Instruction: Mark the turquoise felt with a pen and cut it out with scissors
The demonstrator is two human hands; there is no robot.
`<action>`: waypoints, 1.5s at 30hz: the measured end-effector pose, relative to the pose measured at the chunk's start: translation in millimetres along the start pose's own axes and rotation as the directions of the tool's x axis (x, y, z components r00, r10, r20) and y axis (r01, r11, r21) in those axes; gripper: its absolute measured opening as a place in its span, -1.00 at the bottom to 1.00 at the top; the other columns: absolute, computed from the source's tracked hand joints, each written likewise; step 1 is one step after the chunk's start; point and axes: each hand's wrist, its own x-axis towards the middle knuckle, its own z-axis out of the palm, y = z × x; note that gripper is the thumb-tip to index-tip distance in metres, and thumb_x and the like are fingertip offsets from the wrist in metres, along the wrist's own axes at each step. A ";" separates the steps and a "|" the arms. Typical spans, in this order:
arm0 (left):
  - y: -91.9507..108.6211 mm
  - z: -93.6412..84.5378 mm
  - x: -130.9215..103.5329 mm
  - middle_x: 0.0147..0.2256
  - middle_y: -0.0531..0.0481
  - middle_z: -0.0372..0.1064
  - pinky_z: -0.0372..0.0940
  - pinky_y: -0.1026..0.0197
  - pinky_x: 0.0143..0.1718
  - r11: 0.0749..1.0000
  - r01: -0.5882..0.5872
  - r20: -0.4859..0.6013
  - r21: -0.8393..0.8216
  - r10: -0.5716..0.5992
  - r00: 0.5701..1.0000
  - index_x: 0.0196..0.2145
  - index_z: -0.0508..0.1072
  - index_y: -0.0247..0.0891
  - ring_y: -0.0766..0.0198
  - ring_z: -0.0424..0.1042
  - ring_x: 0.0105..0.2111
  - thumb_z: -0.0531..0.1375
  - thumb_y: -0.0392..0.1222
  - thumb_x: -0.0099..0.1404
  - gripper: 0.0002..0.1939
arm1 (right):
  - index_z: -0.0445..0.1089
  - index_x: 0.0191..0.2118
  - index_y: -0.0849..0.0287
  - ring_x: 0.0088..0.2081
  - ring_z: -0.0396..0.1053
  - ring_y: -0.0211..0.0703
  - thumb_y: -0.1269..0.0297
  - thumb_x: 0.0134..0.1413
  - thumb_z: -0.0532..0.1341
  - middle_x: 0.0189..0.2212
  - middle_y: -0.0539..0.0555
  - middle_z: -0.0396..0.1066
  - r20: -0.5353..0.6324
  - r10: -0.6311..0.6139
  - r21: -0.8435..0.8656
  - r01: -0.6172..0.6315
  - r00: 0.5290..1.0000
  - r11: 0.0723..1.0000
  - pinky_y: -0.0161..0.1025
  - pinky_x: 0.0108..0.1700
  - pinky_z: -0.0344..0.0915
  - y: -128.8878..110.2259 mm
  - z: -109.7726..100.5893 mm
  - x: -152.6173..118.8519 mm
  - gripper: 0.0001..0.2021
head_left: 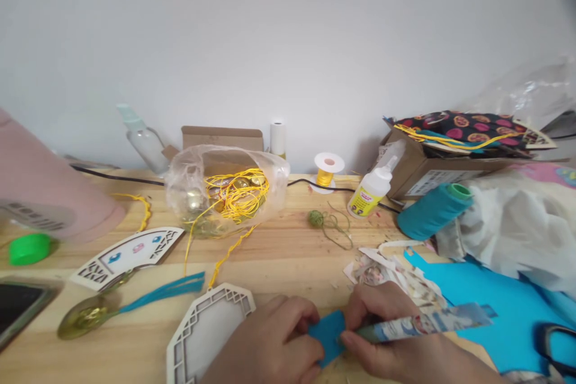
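My left hand [274, 342] is closed on a small blue piece [327, 336], which looks like felt or cloth, pinching it at its left edge. My right hand [382, 321] grips a pen [427, 323] with a patterned barrel. The pen's tip end is at the right side of the blue piece; whether it touches is hidden by my fingers. Just left of my left hand lies a pale octagonal lattice frame [177, 345] with a yellow cord. A larger blue sheet [486, 300] spreads to the right, with dark scissors handles [543, 342] on it.
Behind my hands stand a plastic bag [180, 171] of yellow cord, a yellow thread spool [324, 177], a glue bottle [371, 191] and a teal thread cone [432, 213]. Paper scraps [400, 276] lie beyond my right hand. A fan-shaped piece [128, 255] and phone [22, 309] lie left.
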 end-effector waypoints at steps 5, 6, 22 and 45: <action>0.4 -1.4 -0.3 -0.30 -0.07 0.43 0.37 0.25 -0.38 1.000 -0.007 -0.003 0.027 0.007 1.000 -0.37 0.48 -0.21 0.21 0.42 -0.34 0.18 -0.36 0.10 -0.86 | 0.25 -0.63 0.20 -0.68 0.12 -0.36 0.38 -0.14 0.16 -0.74 -0.07 0.23 0.001 -0.018 -0.009 0.018 1.000 1.000 -0.44 -0.66 -0.01 -1.6 -0.3 1.6 -0.85; 0.1 -1.4 -0.3 -0.30 -0.07 0.43 0.37 0.25 -0.39 0.999 -0.014 -0.008 0.029 0.014 1.000 -0.37 0.48 -0.20 0.21 0.42 -0.35 0.18 -0.36 0.10 -0.87 | 0.25 -0.63 0.19 -0.68 0.12 -0.36 0.37 -0.14 0.16 -0.74 -0.08 0.23 0.005 -0.022 -0.007 0.022 1.000 1.000 -0.44 -0.66 -0.01 -1.4 -0.2 1.8 -0.85; -0.6 -3.1 -0.7 -0.33 -0.04 0.44 0.36 0.28 -0.41 0.999 -0.014 -0.033 0.047 0.015 0.999 -0.42 0.48 -0.19 0.24 0.42 -0.38 0.20 -0.32 0.09 -0.91 | 0.31 -0.63 0.21 -0.70 0.14 -0.36 0.34 -0.16 0.20 -0.74 -0.06 0.25 0.012 -0.030 -0.015 0.030 0.999 0.999 -0.45 -0.68 0.00 -1.5 0.4 0.2 -0.86; -0.2 -3.2 -1.2 -0.30 -0.10 0.43 0.38 0.22 -0.38 0.999 -0.037 -0.017 0.029 0.038 0.999 -0.37 0.48 -0.23 0.19 0.42 -0.35 0.18 -0.35 0.11 -0.88 | 0.27 -0.62 0.20 -0.67 0.21 -0.35 0.49 -0.23 0.17 -0.71 -0.06 0.30 0.022 -0.016 -0.050 0.018 1.000 0.999 -0.48 -0.67 0.02 -0.5 0.3 -2.2 -0.90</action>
